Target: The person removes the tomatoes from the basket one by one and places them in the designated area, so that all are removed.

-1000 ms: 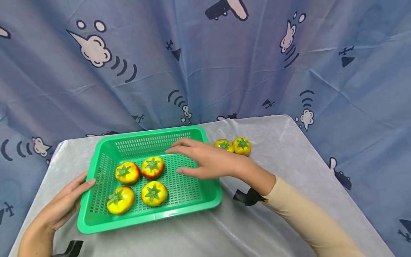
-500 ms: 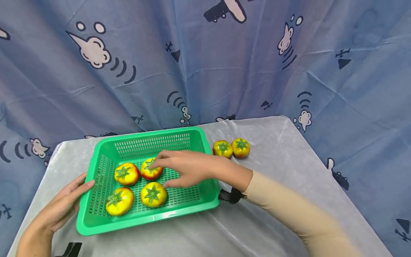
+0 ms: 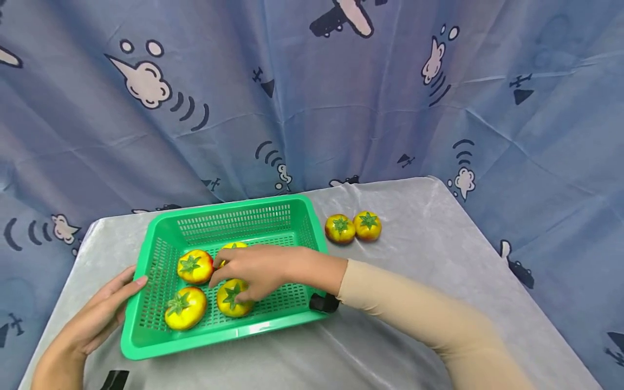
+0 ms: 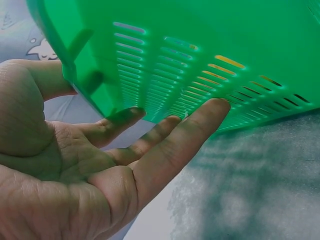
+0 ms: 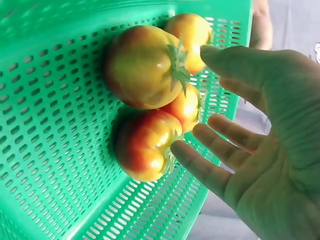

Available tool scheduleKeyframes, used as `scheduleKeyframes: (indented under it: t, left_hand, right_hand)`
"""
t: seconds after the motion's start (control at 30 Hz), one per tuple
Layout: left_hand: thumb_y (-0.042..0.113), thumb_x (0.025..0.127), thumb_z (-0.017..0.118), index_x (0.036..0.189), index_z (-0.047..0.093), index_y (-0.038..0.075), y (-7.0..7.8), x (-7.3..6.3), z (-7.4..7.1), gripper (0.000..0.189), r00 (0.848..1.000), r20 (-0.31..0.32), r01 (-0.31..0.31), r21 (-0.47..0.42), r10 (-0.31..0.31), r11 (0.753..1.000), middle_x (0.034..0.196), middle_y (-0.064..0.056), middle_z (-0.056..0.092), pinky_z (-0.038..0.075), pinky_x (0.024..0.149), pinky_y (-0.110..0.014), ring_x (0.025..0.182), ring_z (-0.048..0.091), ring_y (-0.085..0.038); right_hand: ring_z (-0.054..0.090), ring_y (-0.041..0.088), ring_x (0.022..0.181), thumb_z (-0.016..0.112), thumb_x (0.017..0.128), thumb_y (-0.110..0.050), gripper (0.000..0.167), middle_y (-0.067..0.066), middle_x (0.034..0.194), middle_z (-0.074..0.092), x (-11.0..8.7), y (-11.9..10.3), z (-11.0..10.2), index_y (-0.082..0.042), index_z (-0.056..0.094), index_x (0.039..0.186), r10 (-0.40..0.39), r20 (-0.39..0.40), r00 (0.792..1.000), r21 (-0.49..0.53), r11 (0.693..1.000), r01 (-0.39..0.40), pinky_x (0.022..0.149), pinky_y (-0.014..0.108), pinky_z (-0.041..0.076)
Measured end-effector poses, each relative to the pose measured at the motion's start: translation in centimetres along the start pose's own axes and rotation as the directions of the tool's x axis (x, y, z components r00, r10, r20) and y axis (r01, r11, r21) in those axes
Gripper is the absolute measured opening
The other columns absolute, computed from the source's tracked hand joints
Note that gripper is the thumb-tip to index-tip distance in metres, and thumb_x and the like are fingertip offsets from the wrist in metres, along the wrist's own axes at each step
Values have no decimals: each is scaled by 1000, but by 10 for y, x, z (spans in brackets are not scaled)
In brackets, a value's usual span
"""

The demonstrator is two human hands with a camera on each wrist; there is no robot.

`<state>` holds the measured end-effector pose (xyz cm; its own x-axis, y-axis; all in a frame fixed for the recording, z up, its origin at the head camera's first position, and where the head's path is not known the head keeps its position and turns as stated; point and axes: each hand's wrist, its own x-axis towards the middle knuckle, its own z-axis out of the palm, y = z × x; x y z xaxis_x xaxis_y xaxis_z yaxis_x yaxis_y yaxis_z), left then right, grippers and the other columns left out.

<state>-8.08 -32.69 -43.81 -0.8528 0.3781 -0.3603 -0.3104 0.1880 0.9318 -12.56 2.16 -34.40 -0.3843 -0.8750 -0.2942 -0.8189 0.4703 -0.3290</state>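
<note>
A green plastic basket (image 3: 185, 345) with slotted walls holds several yellow-red tomatoes with green star-shaped leaves. My left hand (image 3: 104, 310) grips its left end, the thumb over the rim and the fingers (image 4: 170, 150) against the outside wall. Inside, my right hand (image 3: 265, 268) hangs low over the front right tomato (image 3: 228, 310) and partly covers the back right tomato (image 3: 235, 246). Its fingers are spread and loosely bent, close to the leaves in the right wrist view. Farther left sit the back left tomato (image 3: 195, 266) and front left tomato (image 3: 185, 310).
Two more tomatoes, one (image 3: 339, 229) beside the other (image 3: 368, 226), lie on the grey cloth right of the basket. The cloth-covered table (image 3: 429, 260) ends at a blue printed curtain (image 3: 331, 124) behind it.
My right hand has moved left and toward me, from the basket's right half to over the two right-hand tomatoes, and lower. The left hand has kept its place on the rim.
</note>
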Motion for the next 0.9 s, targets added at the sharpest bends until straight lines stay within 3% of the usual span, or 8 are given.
scheduleKeyframes:
  t: [0.23, 0.4, 0.53, 0.9]
  left_hand:
    - [25, 118, 33, 166, -6, -2, -1, 3, 2, 68, 1000, 4, -16, -21, 16, 1000, 129, 27, 61, 62, 92, -27, 115, 69, -1]
    - [28, 118, 34, 167, -9, -1, 1, 1, 0, 70, 1000, 2, 12, -11, -12, 1000, 128, 28, 60, 62, 92, -28, 115, 69, 0]
    - [29, 118, 34, 167, -11, 0, 2, 0, 0, 73, 1000, -2, 26, -6, -26, 1000, 127, 28, 59, 62, 92, -28, 115, 68, 0]
    - [29, 118, 34, 167, -11, -1, 3, 0, 2, 73, 1000, -5, 12, 19, -12, 1000, 128, 26, 57, 61, 93, -26, 115, 67, 2]
  right_hand:
    - [57, 10, 133, 77, 99, -30, 50, -3, 153, 53, 12, -6, 6, -30, 63, 147, -10, 83, 997, -95, 995, 18, 104, 24, 54]
    - [59, 9, 120, 78, 97, -26, 44, -3, 142, 60, 21, -10, 10, -29, 68, 140, -53, 149, 987, -169, 982, 79, 97, 20, 53]
    - [60, 9, 114, 79, 95, -21, 44, -4, 135, 62, 24, -13, 11, -29, 69, 137, -63, 164, 984, -204, 974, 96, 95, 19, 52]
    - [61, 10, 110, 84, 92, -20, 57, -4, 135, 60, 23, -15, 12, -30, 63, 144, -5, 160, 987, -207, 978, 39, 93, 20, 54]
